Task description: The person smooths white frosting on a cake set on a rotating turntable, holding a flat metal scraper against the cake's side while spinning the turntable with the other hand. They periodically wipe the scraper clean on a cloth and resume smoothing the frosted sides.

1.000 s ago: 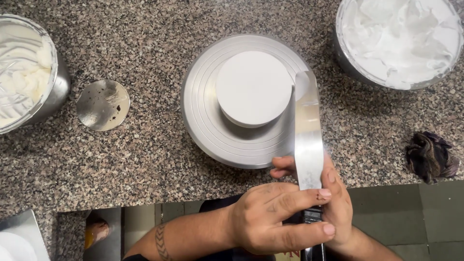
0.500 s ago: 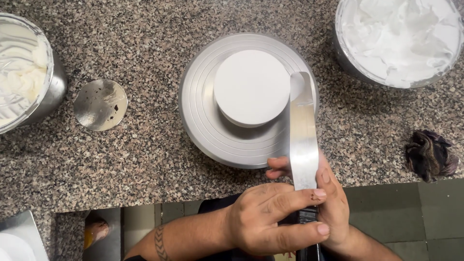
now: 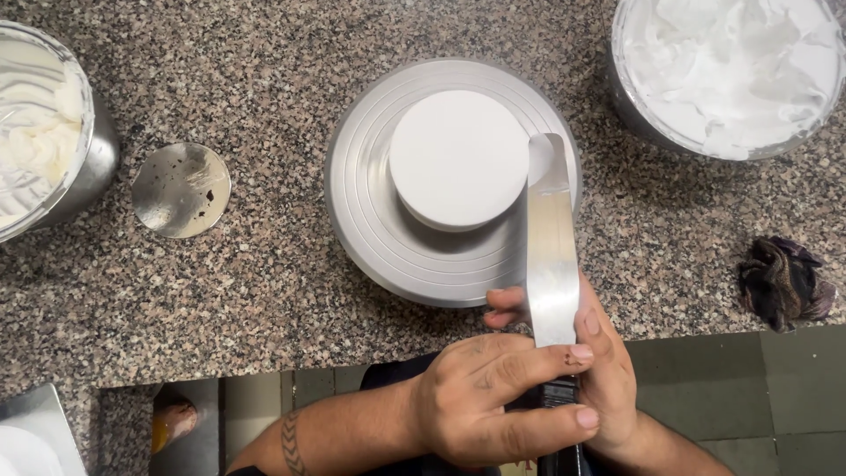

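Note:
A small round white cake (image 3: 458,159) sits on a grey metal turntable (image 3: 370,220) on the speckled stone counter. A long flat metal spatula (image 3: 551,264) points away from me, its rounded tip, smeared with white cream, right beside the cake's right side above the turntable. My right hand (image 3: 612,388) grips the spatula at the base of the blade, at the counter's front edge. My left hand (image 3: 485,405), on a tattooed forearm, lies across it, fingers pressed on the blade's base and the right hand.
A steel bowl (image 3: 630,110) of white whipped cream stands at the back right, another steel bowl (image 3: 92,163) of cream at the far left. A small round metal disc (image 3: 181,189) lies left of the turntable, a dark crumpled cloth (image 3: 784,282) at right. A metal tray corner (image 3: 35,432) shows bottom left.
The spatula and both hands have edged slightly left, bringing the blade tip closer to the cake's side. Nothing else has moved.

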